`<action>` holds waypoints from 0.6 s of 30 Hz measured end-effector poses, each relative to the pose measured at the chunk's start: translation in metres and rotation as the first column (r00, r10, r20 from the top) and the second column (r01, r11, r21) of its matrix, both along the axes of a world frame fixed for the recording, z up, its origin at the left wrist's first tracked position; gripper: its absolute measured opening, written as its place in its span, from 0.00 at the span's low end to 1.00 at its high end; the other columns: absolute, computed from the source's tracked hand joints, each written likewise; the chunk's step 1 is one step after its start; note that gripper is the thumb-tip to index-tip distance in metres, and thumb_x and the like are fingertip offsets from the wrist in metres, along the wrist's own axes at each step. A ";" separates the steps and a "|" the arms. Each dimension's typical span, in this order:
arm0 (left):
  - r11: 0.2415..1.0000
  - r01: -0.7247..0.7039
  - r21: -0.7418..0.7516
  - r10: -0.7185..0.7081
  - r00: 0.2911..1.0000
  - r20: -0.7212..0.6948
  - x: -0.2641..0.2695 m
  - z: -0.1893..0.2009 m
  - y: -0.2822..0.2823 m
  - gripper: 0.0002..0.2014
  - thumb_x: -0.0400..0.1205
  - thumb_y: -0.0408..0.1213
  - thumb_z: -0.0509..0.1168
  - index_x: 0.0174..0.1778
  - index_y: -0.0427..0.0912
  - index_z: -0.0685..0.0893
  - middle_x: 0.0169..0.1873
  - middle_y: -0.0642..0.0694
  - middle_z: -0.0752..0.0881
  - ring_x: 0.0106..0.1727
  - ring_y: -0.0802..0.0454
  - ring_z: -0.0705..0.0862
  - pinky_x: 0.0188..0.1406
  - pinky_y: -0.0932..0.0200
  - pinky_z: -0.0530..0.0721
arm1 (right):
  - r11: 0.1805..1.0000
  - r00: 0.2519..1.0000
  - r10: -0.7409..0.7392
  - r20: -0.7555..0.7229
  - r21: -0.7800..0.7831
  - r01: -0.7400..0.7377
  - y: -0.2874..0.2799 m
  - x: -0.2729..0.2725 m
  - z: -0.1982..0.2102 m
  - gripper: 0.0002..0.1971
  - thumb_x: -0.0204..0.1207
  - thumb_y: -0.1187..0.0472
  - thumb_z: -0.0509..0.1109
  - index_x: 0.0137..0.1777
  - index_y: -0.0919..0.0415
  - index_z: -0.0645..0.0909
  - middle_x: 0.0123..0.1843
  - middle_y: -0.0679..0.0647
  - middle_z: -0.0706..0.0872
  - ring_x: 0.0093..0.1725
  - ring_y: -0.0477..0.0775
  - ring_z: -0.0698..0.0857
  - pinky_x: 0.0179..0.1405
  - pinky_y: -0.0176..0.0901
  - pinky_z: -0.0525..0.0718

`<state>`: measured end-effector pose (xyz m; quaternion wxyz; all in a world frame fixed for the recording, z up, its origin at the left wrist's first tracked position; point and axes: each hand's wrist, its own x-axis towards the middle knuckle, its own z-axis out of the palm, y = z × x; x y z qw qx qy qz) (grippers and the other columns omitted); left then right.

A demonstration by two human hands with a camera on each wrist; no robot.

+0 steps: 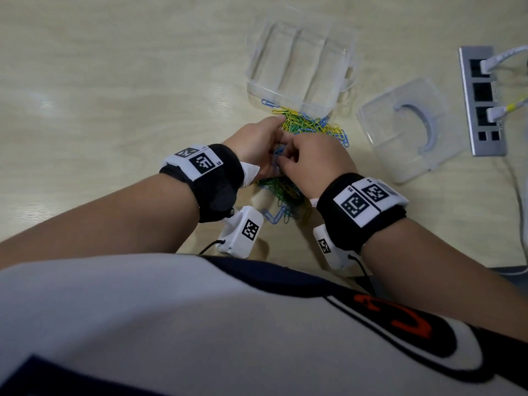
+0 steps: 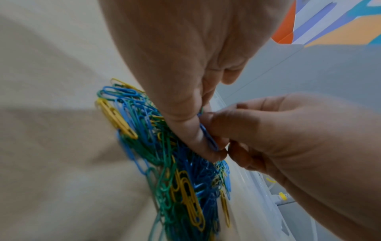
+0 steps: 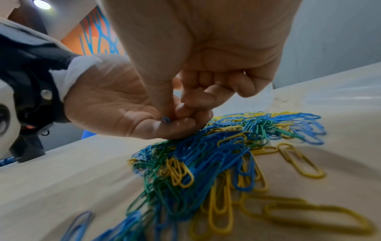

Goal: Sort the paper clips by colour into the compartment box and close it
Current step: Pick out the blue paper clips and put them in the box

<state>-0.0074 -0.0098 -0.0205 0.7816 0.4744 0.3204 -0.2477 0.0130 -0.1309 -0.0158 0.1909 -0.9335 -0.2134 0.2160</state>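
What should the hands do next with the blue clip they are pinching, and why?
Probably lift the blue clip clear of the pile and drop it into the compartment box: both the left hand and right hand pinch it, and the compartments look empty.

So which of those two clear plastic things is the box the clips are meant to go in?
Start at the heap of paper clips in the middle of the table. The compartment box is the clear container on the heap's far side, touching its edge. Unlike the clear lid lying apart to the right, which carries a curved handle, it is split by inner walls into three side-by-side compartments, all without clips.
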 end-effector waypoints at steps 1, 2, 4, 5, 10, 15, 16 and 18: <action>1.000 -0.006 -0.006 0.006 1.000 0.005 -0.001 0.000 0.000 0.23 0.87 0.48 0.49 0.40 0.35 0.80 0.21 0.46 0.81 0.18 0.54 0.77 0.25 0.67 0.77 | 1.000 1.000 0.013 0.005 -0.008 -0.013 0.002 0.000 0.000 0.08 0.74 0.51 0.69 0.35 0.50 0.77 0.39 0.50 0.85 0.46 0.57 0.84 0.46 0.49 0.81; 1.000 -0.013 -0.009 0.013 1.000 0.009 -0.001 0.001 0.000 0.23 0.87 0.48 0.49 0.39 0.35 0.80 0.21 0.46 0.81 0.18 0.54 0.77 0.25 0.67 0.77 | 1.000 1.000 0.019 0.004 -0.011 -0.019 0.003 -0.001 0.000 0.08 0.74 0.52 0.68 0.35 0.50 0.75 0.38 0.50 0.84 0.46 0.58 0.83 0.45 0.49 0.81; 1.000 -0.014 -0.007 0.015 1.000 0.017 -0.001 0.002 -0.001 0.23 0.87 0.47 0.49 0.35 0.36 0.79 0.22 0.45 0.80 0.20 0.53 0.77 0.24 0.68 0.76 | 1.000 1.000 0.010 -0.011 0.006 -0.009 0.002 0.000 0.001 0.08 0.72 0.54 0.68 0.34 0.51 0.73 0.36 0.49 0.82 0.44 0.57 0.82 0.43 0.48 0.79; 1.000 -0.004 -0.006 0.005 1.000 0.020 -0.001 0.003 0.000 0.23 0.87 0.46 0.49 0.34 0.36 0.78 0.22 0.45 0.79 0.21 0.52 0.76 0.24 0.67 0.75 | 1.000 1.000 -0.002 -0.020 0.029 0.002 0.001 0.000 0.003 0.07 0.71 0.55 0.68 0.35 0.52 0.73 0.35 0.49 0.80 0.43 0.57 0.80 0.42 0.48 0.78; 0.997 0.056 0.056 -0.056 0.998 0.002 -0.001 0.005 0.003 0.15 0.86 0.38 0.54 0.36 0.38 0.79 0.21 0.48 0.80 0.22 0.54 0.78 0.31 0.61 0.79 | 0.984 0.996 -0.065 -0.054 0.166 0.073 -0.014 0.008 0.011 0.05 0.69 0.58 0.70 0.41 0.58 0.79 0.31 0.47 0.78 0.38 0.53 0.78 0.40 0.45 0.76; 0.976 0.150 0.156 -0.153 0.988 0.010 0.001 0.003 0.002 0.08 0.82 0.31 0.59 0.36 0.39 0.78 0.25 0.46 0.76 0.24 0.57 0.78 0.24 0.65 0.77 | 0.965 0.995 -0.069 -0.075 0.248 0.086 -0.022 0.013 0.008 0.05 0.69 0.61 0.72 0.43 0.53 0.86 0.33 0.43 0.82 0.31 0.38 0.77 0.36 0.29 0.74; 0.977 0.138 0.160 -0.145 0.989 0.036 0.001 0.002 0.003 0.08 0.82 0.30 0.60 0.36 0.39 0.78 0.25 0.46 0.77 0.24 0.57 0.78 0.23 0.65 0.78 | 0.961 0.995 -0.056 -0.076 0.267 0.075 -0.022 0.013 0.006 0.06 0.70 0.61 0.71 0.44 0.51 0.87 0.34 0.41 0.83 0.32 0.36 0.78 0.37 0.27 0.73; 0.980 0.113 0.166 -0.127 0.989 0.077 -0.001 -0.001 0.005 0.10 0.82 0.27 0.59 0.35 0.39 0.78 0.24 0.46 0.78 0.23 0.57 0.78 0.22 0.65 0.78 | 0.937 0.992 -0.064 -0.105 0.335 0.096 -0.022 0.011 0.005 0.08 0.72 0.61 0.71 0.45 0.49 0.89 0.35 0.37 0.84 0.36 0.35 0.81 0.42 0.28 0.75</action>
